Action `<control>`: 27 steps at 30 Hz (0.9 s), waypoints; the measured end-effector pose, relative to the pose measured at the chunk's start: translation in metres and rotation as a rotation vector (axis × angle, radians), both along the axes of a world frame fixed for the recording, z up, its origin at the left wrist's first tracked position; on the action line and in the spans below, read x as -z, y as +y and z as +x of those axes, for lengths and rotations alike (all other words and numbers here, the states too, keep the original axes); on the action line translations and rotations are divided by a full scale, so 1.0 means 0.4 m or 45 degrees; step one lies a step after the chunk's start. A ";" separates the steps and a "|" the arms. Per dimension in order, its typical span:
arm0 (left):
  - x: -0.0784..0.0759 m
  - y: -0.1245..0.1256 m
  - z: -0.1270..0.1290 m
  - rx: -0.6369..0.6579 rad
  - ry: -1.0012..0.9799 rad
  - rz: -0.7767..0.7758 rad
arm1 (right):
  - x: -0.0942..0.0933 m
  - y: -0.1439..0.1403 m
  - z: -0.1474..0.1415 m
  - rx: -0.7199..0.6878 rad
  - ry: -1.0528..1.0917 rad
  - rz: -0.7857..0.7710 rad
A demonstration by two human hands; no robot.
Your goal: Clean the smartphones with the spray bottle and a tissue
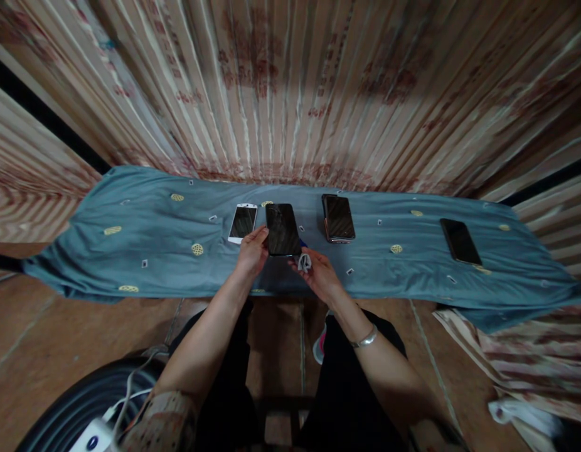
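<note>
A dark smartphone is held up over the cloth, its black glossy screen facing me. My left hand is closed on its left edge, thumb along the side. At its lower right corner is my right hand, fingers curled round a crumpled grey-white cloth; a bit of blue shows beside it. Whether the right fingers also grip the phone, I cannot tell. Just left of the held phone lies a white smartphone with a dark screen. To the right sits a small stack of dark phones.
A blue-green patterned cloth covers the long narrow table. Another black phone lies toward its right end. Pleated curtains hang behind. At lower left on the floor are a black coiled hose and a white power strip with cables.
</note>
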State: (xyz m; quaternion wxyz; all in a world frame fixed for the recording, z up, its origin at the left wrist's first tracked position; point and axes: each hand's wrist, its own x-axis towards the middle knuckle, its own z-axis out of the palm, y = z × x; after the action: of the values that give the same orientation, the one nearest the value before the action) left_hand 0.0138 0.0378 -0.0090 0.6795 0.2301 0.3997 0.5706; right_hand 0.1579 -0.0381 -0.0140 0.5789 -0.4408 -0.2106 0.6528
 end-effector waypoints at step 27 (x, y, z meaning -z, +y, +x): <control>-0.026 -0.015 0.103 0.189 -0.096 -0.011 | -0.048 -0.009 0.054 0.248 -0.174 0.051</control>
State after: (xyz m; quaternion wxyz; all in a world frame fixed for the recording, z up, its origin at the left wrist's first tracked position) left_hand 0.0549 0.0317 0.0013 0.7355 0.2344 0.3582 0.5252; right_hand 0.1795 -0.0419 0.0053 0.6326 -0.4911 -0.2188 0.5575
